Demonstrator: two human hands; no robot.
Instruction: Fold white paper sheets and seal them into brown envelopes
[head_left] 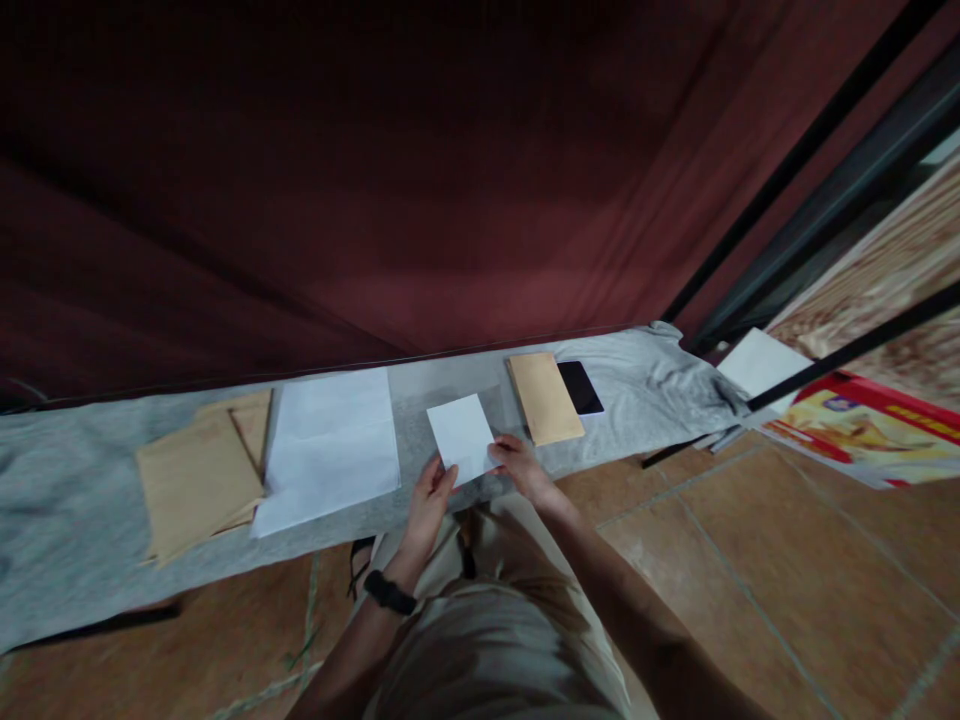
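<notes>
Both hands hold a small white paper [459, 428] over the middle of the bench [431, 376], just in front of the person's lap. The left hand [429, 500] has a narrow grip on the paper's near left corner, its thumb on top. The right hand [517, 463] has a narrow grip on the paper's right edge, near the lower corner. The paper is tilted a little to the camera's view, and its face looks blank. Whether it is folded or a single layer, I cannot tell.

The bench is long and narrow and covered with a grey cloth [641, 390]. Left of the paper, and apart from it, lie large white sheets [330, 440], laid one on another. Beyond them, at their left edge, brown papers [199, 480] lie in a loose, skewed pile. Right of the paper, near the right hand, a brown stack [546, 398] lies at a slant, and a dark phone [580, 388] lies right beside it, on its far side from the hands.

A black watch [390, 592] is on the left wrist. Behind the bench hangs a dark red curtain [420, 220]; brown tiles [720, 570] cover the floor.
</notes>
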